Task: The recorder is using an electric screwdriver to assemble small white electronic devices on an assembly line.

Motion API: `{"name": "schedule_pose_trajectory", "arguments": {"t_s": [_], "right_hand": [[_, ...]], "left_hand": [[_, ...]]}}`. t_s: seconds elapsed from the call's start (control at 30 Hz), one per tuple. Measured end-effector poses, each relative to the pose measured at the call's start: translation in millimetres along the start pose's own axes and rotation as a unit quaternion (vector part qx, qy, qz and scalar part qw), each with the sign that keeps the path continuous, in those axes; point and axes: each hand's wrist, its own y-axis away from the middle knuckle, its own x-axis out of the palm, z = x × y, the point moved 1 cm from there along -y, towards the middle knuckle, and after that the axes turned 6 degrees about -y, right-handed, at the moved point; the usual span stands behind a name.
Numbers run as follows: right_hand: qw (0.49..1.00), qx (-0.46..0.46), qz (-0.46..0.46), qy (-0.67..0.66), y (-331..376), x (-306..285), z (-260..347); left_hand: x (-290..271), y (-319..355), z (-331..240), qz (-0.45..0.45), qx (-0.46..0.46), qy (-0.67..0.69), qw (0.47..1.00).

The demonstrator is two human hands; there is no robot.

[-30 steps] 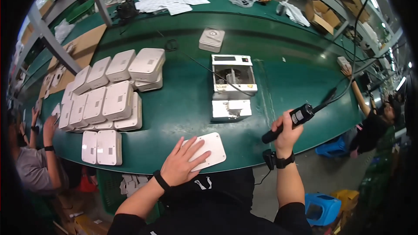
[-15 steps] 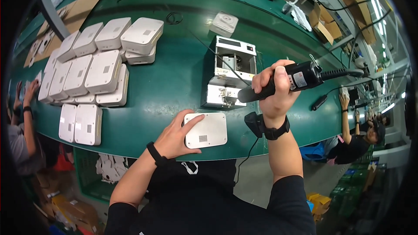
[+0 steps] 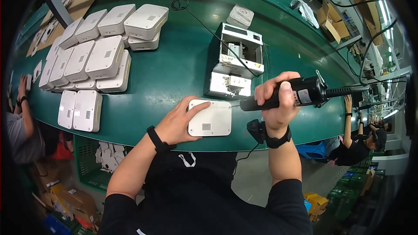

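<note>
My left hand (image 3: 177,119) grips the left side of a white box-shaped device (image 3: 213,119), thumb on its top face, fingers behind the far edge. The device lies on the green bench with its vented side up and small holes at the corners. My right hand (image 3: 278,100) is wrapped round a black electric screwdriver (image 3: 308,91), held almost level above the bench to the right of the device. Its thin bit points left, near the device's far right corner; whether it touches cannot be made out. A metal screw-feeding machine (image 3: 233,61) stands just beyond.
Stacks of similar white devices (image 3: 104,61) fill the bench's left side. A lone white unit (image 3: 240,16) sits behind the machine. A cable (image 3: 209,28) runs across the bench to the machine. Below the edge is a green crate (image 3: 89,161) of white parts. Other people work at both sides and opposite.
The right hand has turned the screwdriver to a flatter angle, and its bit now shows near the device. The whole view has shifted somewhat; the left hand keeps its grip.
</note>
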Motion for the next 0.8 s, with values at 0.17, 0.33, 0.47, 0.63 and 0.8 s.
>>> {"name": "schedule_pose_trajectory", "arguments": {"t_s": [0.17, 0.33, 0.47, 0.63, 0.8], "right_hand": [[1.0, 0.009, -0.004, 0.016, 4, -4, -19], [1.0, 0.023, -0.012, 0.0, 7, -5, -23], [1.0, 0.023, 0.001, -0.006, 10, -4, -26], [1.0, 0.028, 0.001, -0.009, 9, -6, -23], [0.999, 0.039, 0.007, 0.019, -1, 1, -19]], "left_hand": [[1, 0, 0, 0.015, -0.015, -0.003, 1.0], [2, -1, 1, -0.005, -0.007, 0.009, 1.0], [6, 6, -2, -0.039, 0.005, 0.024, 0.999], [9, 11, -7, -0.051, -0.032, 0.021, 0.998], [11, 12, -4, -0.038, -0.035, 0.011, 0.999]]}}
